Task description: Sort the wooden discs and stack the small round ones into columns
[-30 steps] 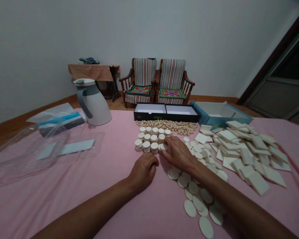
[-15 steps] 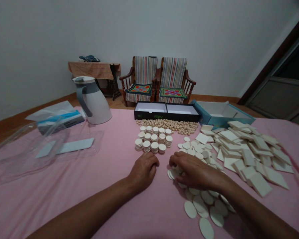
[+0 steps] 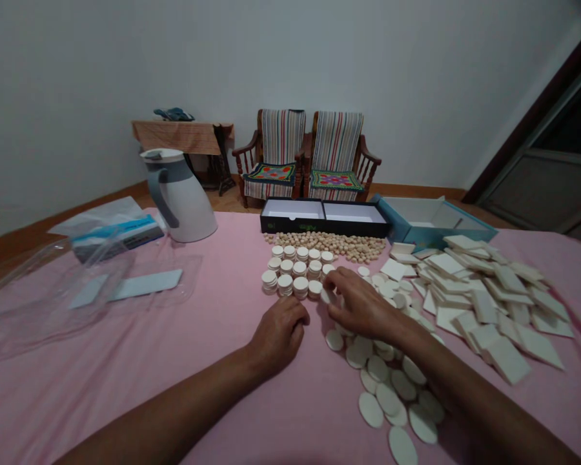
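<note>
My right hand (image 3: 361, 305) is curled around a small stack of white round discs (image 3: 327, 296), just right of the neat rows of stacked discs (image 3: 295, 271) on the pink tablecloth (image 3: 184, 361). Beside it my left hand (image 3: 278, 330) rests on the cloth in a loose fist with nothing visible in it. Loose white discs (image 3: 390, 394) lie scattered under and in front of my right forearm.
A heap of white square tiles (image 3: 484, 290) lies at the right. Small tan beads (image 3: 332, 244) sit before a black box (image 3: 322, 217) and a blue box (image 3: 428, 221). A white jug (image 3: 179, 197) and clear plastic packaging (image 3: 84, 278) are at the left.
My right hand went from the stacked rows back to the loose discs, then returned toward the rows holding a few discs. My left hand has stayed put.
</note>
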`<move>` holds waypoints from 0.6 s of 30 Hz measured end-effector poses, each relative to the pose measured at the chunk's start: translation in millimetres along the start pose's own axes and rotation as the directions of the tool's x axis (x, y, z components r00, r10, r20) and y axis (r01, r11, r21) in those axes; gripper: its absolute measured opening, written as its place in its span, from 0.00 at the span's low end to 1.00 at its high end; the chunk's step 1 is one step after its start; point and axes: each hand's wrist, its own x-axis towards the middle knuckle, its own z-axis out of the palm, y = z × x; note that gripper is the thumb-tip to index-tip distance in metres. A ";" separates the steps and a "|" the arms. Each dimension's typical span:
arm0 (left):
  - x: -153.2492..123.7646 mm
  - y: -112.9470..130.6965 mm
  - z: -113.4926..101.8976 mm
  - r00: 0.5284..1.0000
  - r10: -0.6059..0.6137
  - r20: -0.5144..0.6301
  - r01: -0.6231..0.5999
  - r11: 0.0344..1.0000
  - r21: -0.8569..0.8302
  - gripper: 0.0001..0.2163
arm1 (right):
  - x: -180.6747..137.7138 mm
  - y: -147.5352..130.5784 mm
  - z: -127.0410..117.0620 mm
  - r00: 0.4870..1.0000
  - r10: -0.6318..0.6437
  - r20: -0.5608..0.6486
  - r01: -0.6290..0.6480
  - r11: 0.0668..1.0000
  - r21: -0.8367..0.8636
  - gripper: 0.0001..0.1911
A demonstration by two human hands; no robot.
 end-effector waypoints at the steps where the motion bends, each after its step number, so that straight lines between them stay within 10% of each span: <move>1: 0.0 -0.2 0.0 1.000 0.001 0.000 -0.001 1.000 0.000 0.09 | 7.0 0.6 2.0 0.999 0.005 -0.032 -0.006 1.000 -0.016 0.08; 11: 0.3 0.0 -0.5 1.000 0.012 -0.005 -0.012 1.000 -0.005 0.10 | 25.7 1.4 10.5 0.995 0.022 -0.097 -0.025 0.999 -0.028 0.08; 18: 0.7 1.1 -1.0 1.000 -0.008 0.007 0.008 1.000 -0.002 0.09 | -19.7 -2.0 0.3 0.976 -0.049 0.211 0.052 0.999 -0.010 0.10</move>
